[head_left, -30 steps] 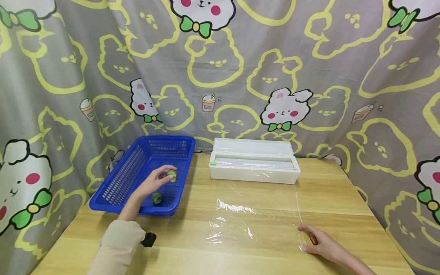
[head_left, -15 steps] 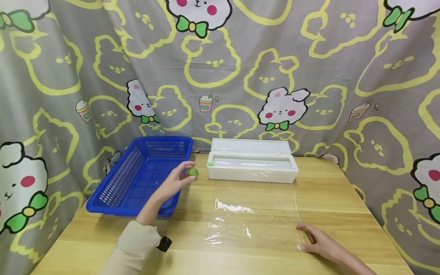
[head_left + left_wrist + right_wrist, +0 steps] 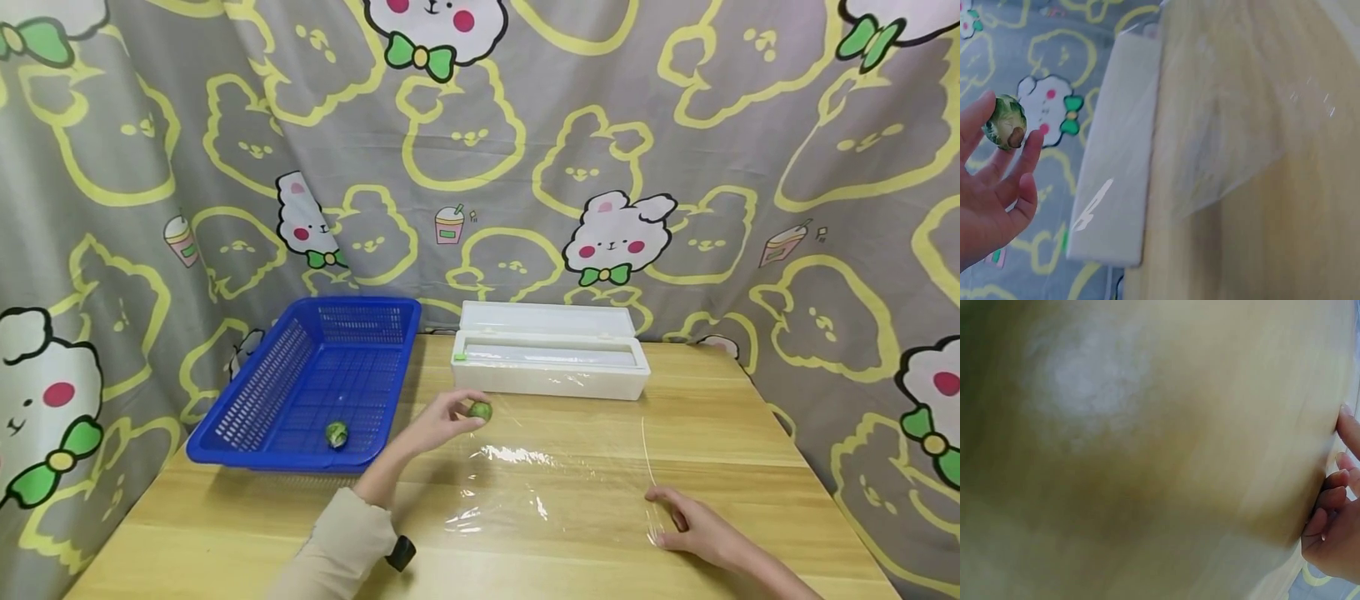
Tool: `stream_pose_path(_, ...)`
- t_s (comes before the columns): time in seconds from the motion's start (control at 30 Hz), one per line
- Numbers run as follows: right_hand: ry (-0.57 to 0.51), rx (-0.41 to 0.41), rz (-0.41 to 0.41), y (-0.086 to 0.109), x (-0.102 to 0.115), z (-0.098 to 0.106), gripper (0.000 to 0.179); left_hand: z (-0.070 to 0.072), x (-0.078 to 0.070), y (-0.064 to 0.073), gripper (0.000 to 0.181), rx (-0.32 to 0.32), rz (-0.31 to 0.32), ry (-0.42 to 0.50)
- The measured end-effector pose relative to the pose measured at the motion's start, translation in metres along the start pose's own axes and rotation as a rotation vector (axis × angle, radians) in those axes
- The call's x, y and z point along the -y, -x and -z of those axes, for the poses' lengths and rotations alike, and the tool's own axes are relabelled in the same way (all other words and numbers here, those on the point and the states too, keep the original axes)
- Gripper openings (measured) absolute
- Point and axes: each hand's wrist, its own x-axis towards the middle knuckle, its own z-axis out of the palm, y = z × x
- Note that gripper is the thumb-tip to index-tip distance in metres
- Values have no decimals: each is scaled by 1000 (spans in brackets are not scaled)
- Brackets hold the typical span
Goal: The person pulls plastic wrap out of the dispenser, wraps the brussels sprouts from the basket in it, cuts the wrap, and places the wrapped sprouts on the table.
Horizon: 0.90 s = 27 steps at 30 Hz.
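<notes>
In the head view my left hand (image 3: 442, 421) pinches a small green Brussels sprout (image 3: 481, 411) between thumb and fingers, over the upper left part of a sheet of plastic wrap (image 3: 517, 456). The left wrist view shows the brown cut end of that Brussels sprout (image 3: 1007, 122). My right hand (image 3: 708, 529) holds the wrap's right edge near its front corner, thumb and index finger apart, with creases running to the thumb tip. In the right wrist view this hand (image 3: 1338, 515) lies low at the table, other fingers curled. A second Brussels sprout (image 3: 337, 434) lies in the blue basket (image 3: 401, 375).
A white plastic wrap dispenser (image 3: 551, 382) stands at the back with its lid raised, the sheet drawn out from it towards me. The wooden table (image 3: 225, 533) carries everything. A patterned curtain (image 3: 495, 275) hangs behind.
My left hand has carried one Brussels sprout out of the basket and rightwards, over the plastic wrap. My right hand has stayed at the wrap's edge.
</notes>
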Motion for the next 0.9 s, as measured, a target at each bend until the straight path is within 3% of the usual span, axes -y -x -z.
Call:
stream_pose_path(0.2, 4, 6, -14, 1, 0, 1, 54, -30, 5, -10, 33, 95, -56, -43)
stream_pose_path(0.47, 2, 17, -36, 0, 2, 1, 55, -63, 7, -16, 31, 229, -7, -87)
stream_pose_path(0.67, 23, 9, 11, 0, 1, 2, 55, -80, 8, -21, 30, 323, -4, -150)
stream_pose_path(0.9, 22, 8, 4, 0, -1, 1, 56, -95, 10, -25, 31, 407, -10, -232)
